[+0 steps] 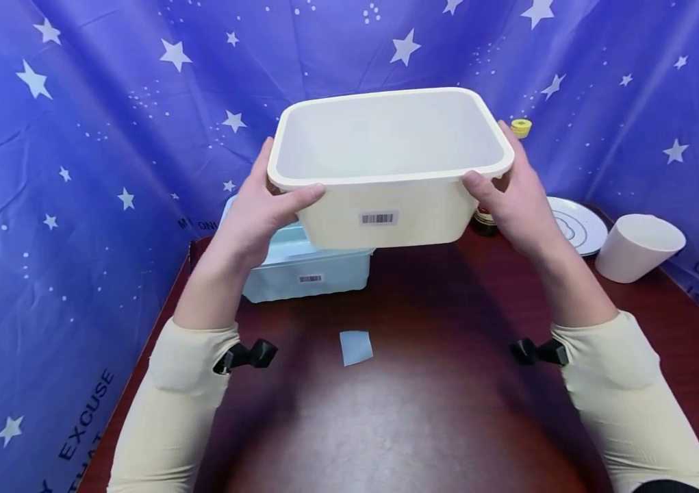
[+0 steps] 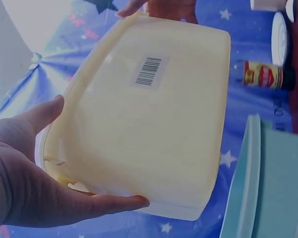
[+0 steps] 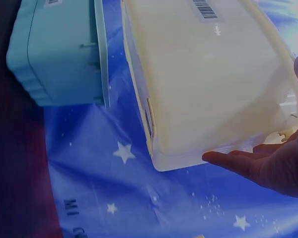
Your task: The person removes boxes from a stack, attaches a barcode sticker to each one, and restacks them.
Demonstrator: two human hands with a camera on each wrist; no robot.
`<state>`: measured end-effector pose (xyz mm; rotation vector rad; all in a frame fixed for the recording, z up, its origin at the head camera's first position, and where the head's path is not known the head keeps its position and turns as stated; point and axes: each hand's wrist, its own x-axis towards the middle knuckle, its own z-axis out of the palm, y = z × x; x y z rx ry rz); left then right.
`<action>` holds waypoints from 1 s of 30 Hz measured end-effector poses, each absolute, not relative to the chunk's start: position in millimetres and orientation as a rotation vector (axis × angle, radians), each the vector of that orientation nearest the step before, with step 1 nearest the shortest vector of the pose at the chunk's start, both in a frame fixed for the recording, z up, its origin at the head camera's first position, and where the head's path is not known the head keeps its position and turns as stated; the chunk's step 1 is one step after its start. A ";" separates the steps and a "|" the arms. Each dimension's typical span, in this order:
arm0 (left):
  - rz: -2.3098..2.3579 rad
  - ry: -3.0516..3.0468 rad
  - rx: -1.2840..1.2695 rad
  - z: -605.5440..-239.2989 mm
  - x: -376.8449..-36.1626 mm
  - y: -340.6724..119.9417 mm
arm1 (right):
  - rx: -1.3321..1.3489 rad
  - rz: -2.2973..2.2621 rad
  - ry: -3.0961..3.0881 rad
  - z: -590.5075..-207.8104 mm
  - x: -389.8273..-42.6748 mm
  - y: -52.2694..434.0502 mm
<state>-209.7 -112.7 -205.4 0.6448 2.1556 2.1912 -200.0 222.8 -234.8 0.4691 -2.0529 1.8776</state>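
Observation:
A cream plastic bin [image 1: 386, 205] with a barcode label [image 1: 378, 218] hangs in the air above the dark red table [image 1: 423, 418], its open top facing me. My left hand [image 1: 257, 212] grips its left end, thumb on the front wall and fingers round the end. My right hand [image 1: 515, 205] grips the right end the same way. The left wrist view shows the bin's [image 2: 149, 129] front wall, with the left hand [image 2: 35, 183] round its end. In the right wrist view the right hand [image 3: 273, 168] cups the end of the bin [image 3: 208, 84].
A light blue bin [image 1: 306, 270] stands on the table behind and left of the held one. A small pale blue slip [image 1: 356, 347] lies mid-table. At the right are a dark bottle [image 1: 485, 220], a white plate [image 1: 580, 222] and a white cup [image 1: 637, 248]. Starred blue cloth surrounds the table.

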 end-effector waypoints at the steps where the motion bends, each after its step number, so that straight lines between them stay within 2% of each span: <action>1: 2.188 2.164 0.639 -204.8 -210.0 -117.1 | 0.462 1.857 -2.081 -233.8 -202.2 219.1; 17: 2.208 2.206 0.461 -198.9 -211.2 -176.1 | 0.618 1.751 -2.174 -229.7 -236.7 160.6; 30: 2.221 2.187 0.388 -203.0 -212.2 -215.3 | 0.676 1.744 -2.254 -232.1 -249.6 126.0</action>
